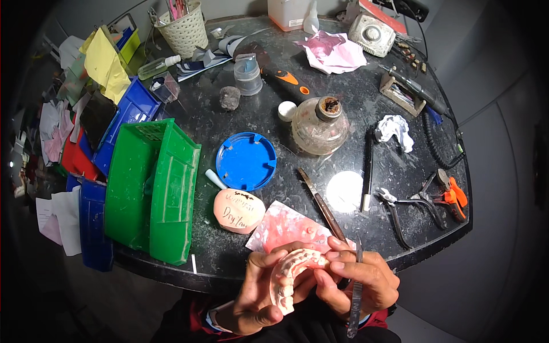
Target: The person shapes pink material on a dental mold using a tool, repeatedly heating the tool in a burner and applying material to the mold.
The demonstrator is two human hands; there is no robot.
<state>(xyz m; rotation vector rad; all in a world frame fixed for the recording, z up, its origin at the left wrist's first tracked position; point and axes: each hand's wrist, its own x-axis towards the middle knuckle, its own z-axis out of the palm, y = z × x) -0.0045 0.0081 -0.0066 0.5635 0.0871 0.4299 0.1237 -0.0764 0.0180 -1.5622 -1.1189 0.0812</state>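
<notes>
My left hand (pixel 253 291) is closed around a horseshoe-shaped plaster dental model (pixel 282 276), pale cream with a row of teeth and pinkish areas. My right hand (pixel 370 281) holds a slim, dark metal scalpel handle (pixel 355 297) between its fingers, pointing down toward me. Its fingertips also reach the model's right end. Just beyond the hands lies a pink-stained white sheet (pixel 280 224). A rounded pink plaster piece (pixel 239 211) with handwriting sits to its left. A brown-handled wax knife (pixel 326 212) lies beyond my right hand, its lower end partly hidden by the fingers.
Green bin (pixel 177 194) and blue bins (pixel 96 223) stand left. Blue round lid (pixel 246 161), glass burner (pixel 320 127) and white disc (pixel 345 191) lie mid-table. Pliers (pixel 394 217), orange-handled cutters (pixel 454 200) and handpiece (pixel 420 91) are right. The table's curved edge (pixel 429 248) runs near me.
</notes>
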